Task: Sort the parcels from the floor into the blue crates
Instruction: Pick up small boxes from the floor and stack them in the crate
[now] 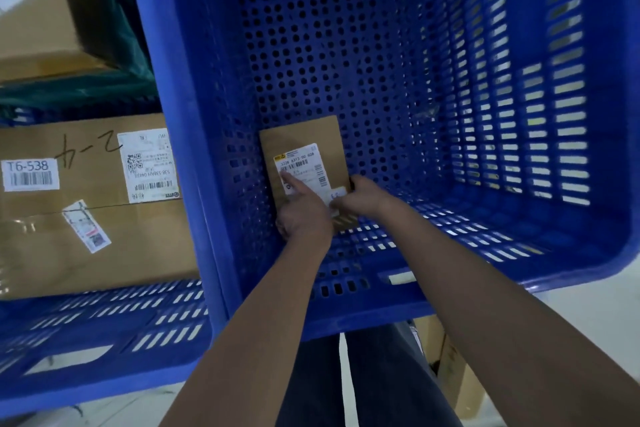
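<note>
A small brown cardboard parcel [323, 139] with a white shipping label lies flat on the floor of a big blue perforated crate [519, 253], against its left wall. Both my arms reach down into the crate. My left hand [303, 218] holds the parcel's near left corner, with the index finger stretched out onto the label. My right hand [360, 196] grips the parcel's near right edge, fingers curled round it.
A second blue crate [104, 333] stands to the left and holds a large cardboard box [93, 218] with labels and "T6-538". Another box [34, 17] sits behind it. A brown box [453, 374] stands on the pale floor beside my legs.
</note>
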The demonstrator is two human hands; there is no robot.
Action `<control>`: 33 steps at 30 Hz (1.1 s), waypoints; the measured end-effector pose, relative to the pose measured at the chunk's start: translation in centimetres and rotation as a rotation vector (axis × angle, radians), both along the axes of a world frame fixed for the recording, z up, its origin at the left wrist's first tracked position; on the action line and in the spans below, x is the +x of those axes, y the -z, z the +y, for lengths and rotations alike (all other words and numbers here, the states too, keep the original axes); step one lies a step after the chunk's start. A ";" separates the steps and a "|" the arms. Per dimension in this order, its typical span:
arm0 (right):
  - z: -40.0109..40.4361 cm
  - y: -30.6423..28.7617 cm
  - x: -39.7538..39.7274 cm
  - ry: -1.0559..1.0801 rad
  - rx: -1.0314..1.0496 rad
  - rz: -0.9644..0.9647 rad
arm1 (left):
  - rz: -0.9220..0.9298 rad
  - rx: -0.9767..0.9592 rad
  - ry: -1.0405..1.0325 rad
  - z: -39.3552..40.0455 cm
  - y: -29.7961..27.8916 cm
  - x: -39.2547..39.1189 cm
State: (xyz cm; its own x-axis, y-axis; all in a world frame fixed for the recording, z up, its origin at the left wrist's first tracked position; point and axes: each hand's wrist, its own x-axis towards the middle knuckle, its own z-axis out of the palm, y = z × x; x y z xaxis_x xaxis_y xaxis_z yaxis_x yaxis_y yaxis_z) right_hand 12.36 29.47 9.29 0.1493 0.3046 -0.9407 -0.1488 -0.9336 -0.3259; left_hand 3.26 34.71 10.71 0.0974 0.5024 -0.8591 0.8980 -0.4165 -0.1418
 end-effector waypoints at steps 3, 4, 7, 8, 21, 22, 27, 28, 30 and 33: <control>0.4 -1.4 0.7 -0.044 -0.050 0.025 | 0.021 -0.014 0.021 0.3 -0.2 0.0; 0.5 -2.1 1.1 -0.118 -0.081 -0.017 | 0.040 -0.041 -0.002 0.6 -0.7 0.2; 0.7 -5.3 3.1 -0.179 0.030 -0.190 | -0.021 -0.091 -0.110 1.3 -2.3 1.2; 0.7 -6.8 3.9 -0.131 0.113 -0.236 | -0.119 -0.095 -0.136 1.5 -3.0 1.8; -13.3 -19.5 10.3 0.873 0.646 -0.697 | -1.161 -0.267 -0.028 -6.9 -14.7 13.6; -15.1 -19.8 10.8 0.940 0.641 -0.749 | -1.178 -0.265 -0.004 -7.9 -15.2 14.2; -25.7 -18.8 13.1 1.281 0.505 -0.905 | -1.333 -0.379 -0.080 -15.2 -18.7 17.0; -27.3 -17.6 13.4 1.301 0.430 -0.890 | -1.346 -0.408 -0.048 -16.8 -19.0 17.4; -30.9 -14.3 14.0 1.275 0.263 -0.792 | -1.319 -0.485 0.076 -20.9 -19.1 18.4; -36.1 -8.6 14.0 1.142 0.078 -0.545 | -1.155 -0.517 0.435 -27.7 -17.1 19.6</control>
State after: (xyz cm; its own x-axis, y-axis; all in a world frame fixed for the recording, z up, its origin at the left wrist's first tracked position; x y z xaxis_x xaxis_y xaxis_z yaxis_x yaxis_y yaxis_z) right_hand 26.37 -6.65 17.86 0.7236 -0.2013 -0.6602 -0.6839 -0.3386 -0.6463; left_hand 22.90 6.97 27.79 0.9599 -0.1099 -0.2577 0.1777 -0.4724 0.8633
